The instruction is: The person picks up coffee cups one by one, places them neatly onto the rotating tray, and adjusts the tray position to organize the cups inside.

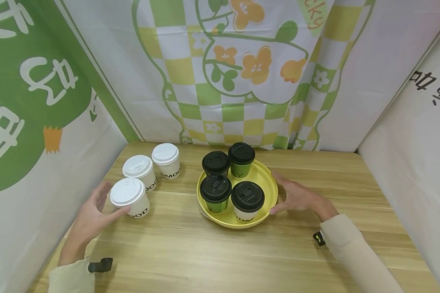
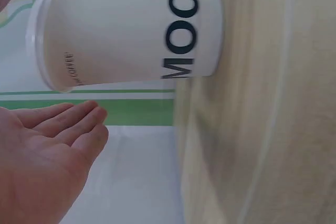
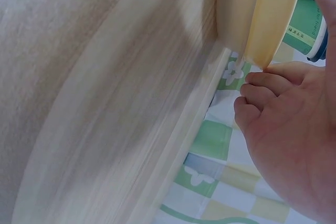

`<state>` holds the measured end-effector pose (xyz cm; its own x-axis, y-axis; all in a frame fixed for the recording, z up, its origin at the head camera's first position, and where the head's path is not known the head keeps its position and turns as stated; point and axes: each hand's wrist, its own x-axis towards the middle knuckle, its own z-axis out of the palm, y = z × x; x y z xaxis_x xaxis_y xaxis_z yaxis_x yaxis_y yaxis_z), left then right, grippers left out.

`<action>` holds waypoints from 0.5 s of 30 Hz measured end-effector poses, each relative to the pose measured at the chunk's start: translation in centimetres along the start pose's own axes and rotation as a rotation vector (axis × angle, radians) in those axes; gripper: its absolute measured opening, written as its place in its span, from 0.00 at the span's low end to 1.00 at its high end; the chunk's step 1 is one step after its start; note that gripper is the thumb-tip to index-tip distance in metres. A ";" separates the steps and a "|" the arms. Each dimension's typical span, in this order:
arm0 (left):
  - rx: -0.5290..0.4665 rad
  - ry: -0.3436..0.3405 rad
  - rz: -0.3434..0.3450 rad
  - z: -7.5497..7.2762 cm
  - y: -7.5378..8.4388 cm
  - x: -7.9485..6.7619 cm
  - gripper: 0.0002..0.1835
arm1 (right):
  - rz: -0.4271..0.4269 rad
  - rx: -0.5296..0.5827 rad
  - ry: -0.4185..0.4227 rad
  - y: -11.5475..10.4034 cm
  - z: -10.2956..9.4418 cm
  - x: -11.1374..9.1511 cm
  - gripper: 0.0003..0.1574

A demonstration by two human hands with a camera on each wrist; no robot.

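Observation:
A white paper cup with a white lid (image 1: pixel 127 191) stands at the front of the white cups on the left. My left hand (image 1: pixel 91 217) is spread around its left side, thumb in front and fingers behind; in the left wrist view the straight fingers (image 2: pixel 79 121) show a gap to the cup (image 2: pixel 126 30). Toward the middle sits a round yellow tray (image 1: pixel 269 183) bearing several black-lidded cups, green and white. At the tray's right edge my right hand (image 1: pixel 297 197) has thumb and fingers apart, its fingertips right at the rim in the right wrist view.
Two more white-lidded cups (image 1: pixel 138 167) (image 1: pixel 166 154) stand behind the front one. A printed curtain (image 1: pixel 234 81) closes off the back of the wooden table (image 1: pixel 190 256), with fabric walls on both sides. Each sleeve carries a black strap (image 1: pixel 100 265).

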<state>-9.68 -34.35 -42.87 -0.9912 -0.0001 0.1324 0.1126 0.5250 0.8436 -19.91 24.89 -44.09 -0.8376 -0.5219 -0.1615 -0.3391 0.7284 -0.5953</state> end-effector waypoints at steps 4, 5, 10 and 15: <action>-0.063 -0.043 -0.036 0.6 -0.7 0.4 0.59 | 0.007 -0.005 0.000 0.1 0.1 0.0 0.90; -0.069 -0.043 -0.045 0.8 -0.9 0.5 0.58 | 0.008 -0.005 0.001 0.1 0.1 0.0 0.90; -0.065 -0.002 -0.097 1.7 -1.2 0.8 0.54 | -0.001 -0.007 0.012 0.1 0.3 -0.1 0.90; -0.051 0.055 -0.132 2.4 -1.4 1.1 0.53 | -0.002 -0.008 0.013 -0.1 0.4 -0.2 0.90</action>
<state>-11.08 -33.03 -45.18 -0.9925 -0.1134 0.0457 -0.0135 0.4732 0.8808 -19.50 24.76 -44.31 -0.8425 -0.5175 -0.1498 -0.3440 0.7308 -0.5896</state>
